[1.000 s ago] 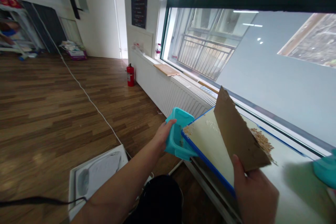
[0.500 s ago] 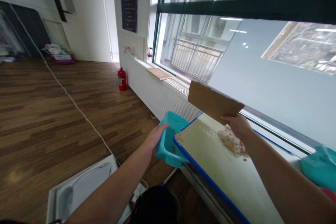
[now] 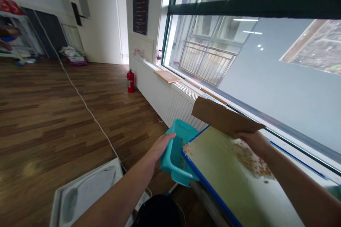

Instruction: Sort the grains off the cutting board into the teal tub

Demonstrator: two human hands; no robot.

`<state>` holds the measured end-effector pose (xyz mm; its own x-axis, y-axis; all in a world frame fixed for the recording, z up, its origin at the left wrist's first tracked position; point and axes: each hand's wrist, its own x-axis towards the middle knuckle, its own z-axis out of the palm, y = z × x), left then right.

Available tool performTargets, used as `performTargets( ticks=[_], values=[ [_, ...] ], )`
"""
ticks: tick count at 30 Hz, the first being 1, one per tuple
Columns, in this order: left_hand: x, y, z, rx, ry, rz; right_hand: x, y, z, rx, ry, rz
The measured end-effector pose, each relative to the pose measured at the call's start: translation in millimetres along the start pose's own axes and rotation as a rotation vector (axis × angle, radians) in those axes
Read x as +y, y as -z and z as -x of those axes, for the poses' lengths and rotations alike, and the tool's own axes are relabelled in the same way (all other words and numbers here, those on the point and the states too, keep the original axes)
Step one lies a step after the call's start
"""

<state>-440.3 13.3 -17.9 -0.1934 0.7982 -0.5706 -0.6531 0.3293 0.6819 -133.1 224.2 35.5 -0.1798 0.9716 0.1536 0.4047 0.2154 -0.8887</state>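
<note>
My left hand (image 3: 160,148) grips the near wall of a turquoise plastic bin (image 3: 178,150), held against the left end of a pale table with a blue edge (image 3: 210,188). My right hand (image 3: 255,141) is closed on a brown cardboard sheet (image 3: 223,117), which stands tilted on the tabletop. Loose grain (image 3: 252,163) lies scattered on the table under my right wrist. A small pile of grain (image 3: 187,148) sits at the table's left corner beside the bin.
A white radiator (image 3: 167,97) runs under the window along the wall. A red fire extinguisher (image 3: 130,81) stands on the wooden floor. A white cable (image 3: 80,96) crosses the floor. A white tray-like object (image 3: 85,193) and a black round object (image 3: 158,211) lie below.
The cardboard went from raised steep near me to lying low across the table's far side. The grain has spread along the tabletop. My left hand and the bin kept their place.
</note>
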Motion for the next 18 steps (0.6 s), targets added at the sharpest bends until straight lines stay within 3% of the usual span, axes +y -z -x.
performTargets(
  ticks=[6, 12, 18],
  values=[
    [-1.0, 3.6, -0.1, -0.005, -0.034, -0.031, -10.6, -8.0, 21.3, -0.030, -0.128, 0.005],
    [-5.7, 6.3, 7.4, -0.024, -0.021, 0.008, -13.9, -25.1, 42.0, -0.058, -0.082, 0.035],
    [-11.3, 8.5, 22.6, 0.036, 0.036, -0.003, -39.8, -41.9, 69.6, -0.038, -0.095, -0.036]
  ],
)
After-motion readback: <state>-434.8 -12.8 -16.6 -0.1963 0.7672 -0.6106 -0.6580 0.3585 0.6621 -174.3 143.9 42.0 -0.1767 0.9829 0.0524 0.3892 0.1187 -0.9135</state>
